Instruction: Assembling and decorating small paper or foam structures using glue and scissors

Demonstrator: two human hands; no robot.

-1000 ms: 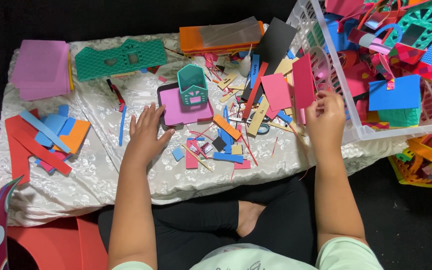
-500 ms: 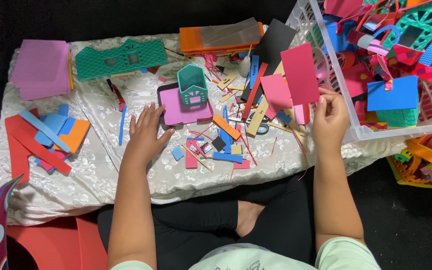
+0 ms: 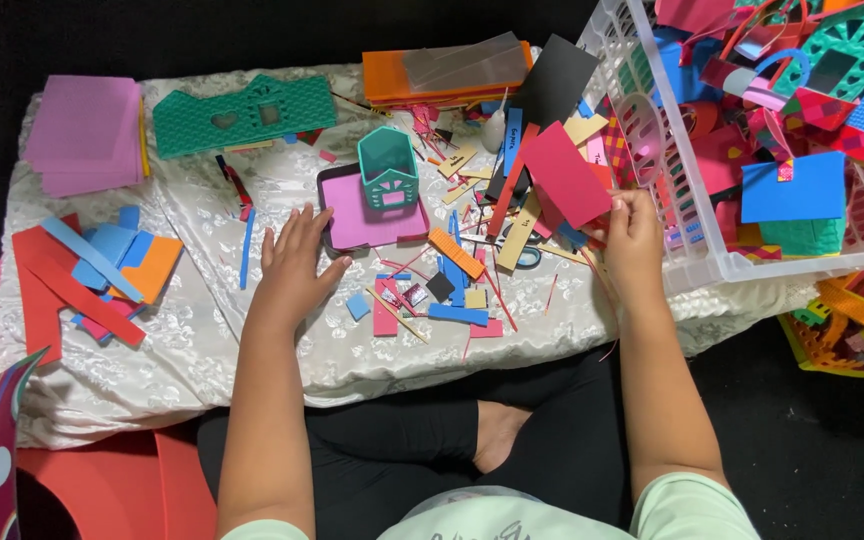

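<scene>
Head view — right hand (image 3: 634, 240) grip pinched on red foam sheet (image 3: 564, 175), long axis running up-left, left hand (image 3: 295, 262) flat, fingers spread

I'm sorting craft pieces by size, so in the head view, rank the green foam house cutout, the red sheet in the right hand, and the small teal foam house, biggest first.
1. Green foam house-shaped cutout, lying flat.
2. Red sheet, pinched in the right hand; it is lifted nearer the camera, so possibly flattered.
3. Small teal foam house.

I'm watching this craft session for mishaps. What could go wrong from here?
The red foam sheet is pinched only at one corner by the right hand, so it might slip or sweep the loose scraps below. The white basket sits at the table's edge and could tip if bumped.
</scene>
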